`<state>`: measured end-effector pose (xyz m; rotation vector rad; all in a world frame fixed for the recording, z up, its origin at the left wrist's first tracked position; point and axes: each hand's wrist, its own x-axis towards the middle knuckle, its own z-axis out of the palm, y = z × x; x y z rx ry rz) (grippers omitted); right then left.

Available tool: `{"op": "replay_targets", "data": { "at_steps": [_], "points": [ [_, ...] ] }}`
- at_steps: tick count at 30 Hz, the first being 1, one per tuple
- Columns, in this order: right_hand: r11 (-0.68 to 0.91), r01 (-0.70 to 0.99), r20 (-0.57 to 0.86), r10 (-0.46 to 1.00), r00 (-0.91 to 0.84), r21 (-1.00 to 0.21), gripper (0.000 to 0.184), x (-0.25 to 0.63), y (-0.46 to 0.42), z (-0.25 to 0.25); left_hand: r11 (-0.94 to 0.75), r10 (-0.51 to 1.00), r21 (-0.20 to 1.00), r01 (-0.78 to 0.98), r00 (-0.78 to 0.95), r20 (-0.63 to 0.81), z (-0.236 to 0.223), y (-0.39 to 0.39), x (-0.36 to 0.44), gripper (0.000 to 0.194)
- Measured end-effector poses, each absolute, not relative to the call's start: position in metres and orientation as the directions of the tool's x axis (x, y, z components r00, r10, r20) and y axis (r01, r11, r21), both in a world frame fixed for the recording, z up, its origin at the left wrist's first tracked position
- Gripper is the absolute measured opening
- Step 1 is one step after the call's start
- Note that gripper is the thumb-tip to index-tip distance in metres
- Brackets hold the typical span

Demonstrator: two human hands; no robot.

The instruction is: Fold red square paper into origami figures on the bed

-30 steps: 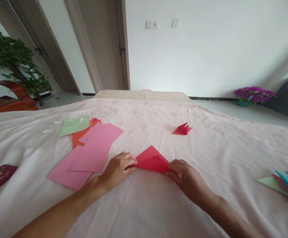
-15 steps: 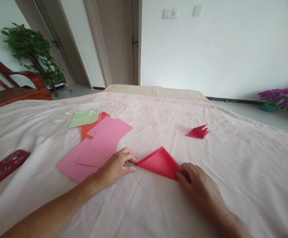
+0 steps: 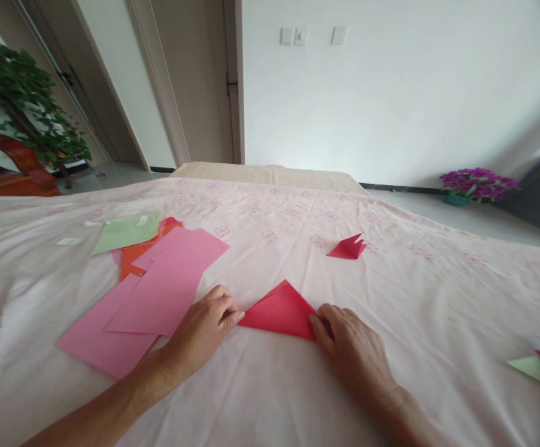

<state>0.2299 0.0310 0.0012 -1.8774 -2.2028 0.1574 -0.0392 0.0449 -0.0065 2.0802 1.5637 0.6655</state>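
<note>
A red sheet of paper [image 3: 282, 312], folded into a triangle, lies on the pale flowered cloth with its peak pointing away from me. My left hand [image 3: 214, 320] pinches its left corner between thumb and fingers. At the right corner my right hand [image 3: 349, 338] grips the paper, thumb in front, its fingertips partly hidden. Beyond the right hand sits a small folded red paper piece [image 3: 348, 248] with pointed tips. Pink paper sheets [image 3: 162, 292] overlap beside my left forearm, which covers part of them.
Orange paper [image 3: 133, 257] and a light green packet [image 3: 128, 231] lie behind the pink sheets. Green, red and blue paper pieces [image 3: 537, 369] show at the right edge. Past the cloth stand a purple flower pot [image 3: 477, 184], a wooden chair [image 3: 13, 164] and a leafy plant [image 3: 16, 93].
The view has turned rightward, bringing coloured papers in at the right edge. My left hand's thumb and fingers have closed together at the red paper's left corner.
</note>
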Motion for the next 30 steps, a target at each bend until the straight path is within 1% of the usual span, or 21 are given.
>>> {"op": "replay_targets", "data": {
  "at_steps": [6, 9, 16, 23, 30],
  "points": [
    [0.102, 0.963, 0.065, 0.994, -0.089, -0.251, 0.024, 0.2282, 0.0364, 0.0030, -0.274, 0.961, 0.515, 0.812, 0.255, 0.108, -0.0063, 0.0432, -0.0354, 0.021],
    [0.096, 0.963, 0.066, 0.994, -0.082, -0.251, 0.024, 0.2281, 0.0372, 0.0030, -0.281, 0.959, 0.469, 0.837, 0.263, 0.105, -0.0054, 0.0423, -0.0335, 0.021],
    [0.099, 0.963, 0.103, 0.992, -0.076, -0.249, 0.024, 0.2302, 0.0391, -0.0006, -0.309, 0.950, 0.438, 0.844, 0.291, 0.109, -0.0052, 0.0416, -0.0319, 0.021],
    [0.100, 0.961, 0.100, 0.992, -0.076, -0.260, 0.024, 0.2301, 0.0402, -0.0012, -0.328, 0.945, 0.391, 0.860, 0.298, 0.137, -0.0052, 0.0403, -0.0295, 0.022],
    [0.082, 0.960, 0.093, 0.994, -0.059, -0.267, 0.024, 0.2291, 0.0405, -0.0001, -0.347, 0.938, 0.376, 0.859, 0.323, 0.128, -0.0053, 0.0408, -0.0289, 0.021]
  ]
}}
